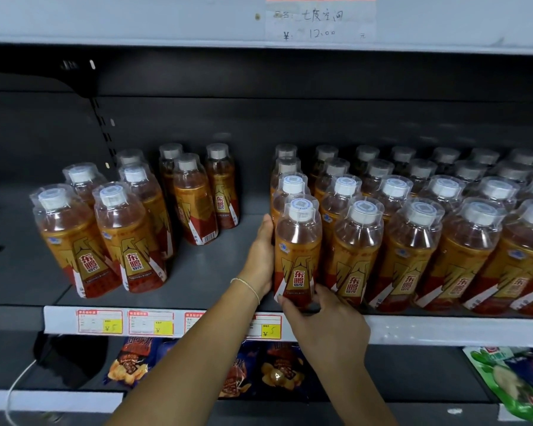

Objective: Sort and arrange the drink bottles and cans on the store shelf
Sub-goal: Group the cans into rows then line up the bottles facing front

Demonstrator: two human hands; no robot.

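An orange drink bottle (297, 250) with a white cap stands at the front edge of the grey shelf (216, 272), at the left end of neat rows of identical bottles (413, 235). My left hand (260, 256) presses flat against its left side. My right hand (323, 327) holds its base from the front. A looser group of the same bottles (105, 229) stands further left, some set back toward the shelf's rear. A gap of bare shelf separates the two groups.
Price tags (150, 322) line the shelf's front rail. Snack bags (277, 370) lie on the shelf below, with a green packet (511, 379) at the lower right. The upper shelf carries a handwritten price label (320, 20). A white cable (16, 392) hangs at lower left.
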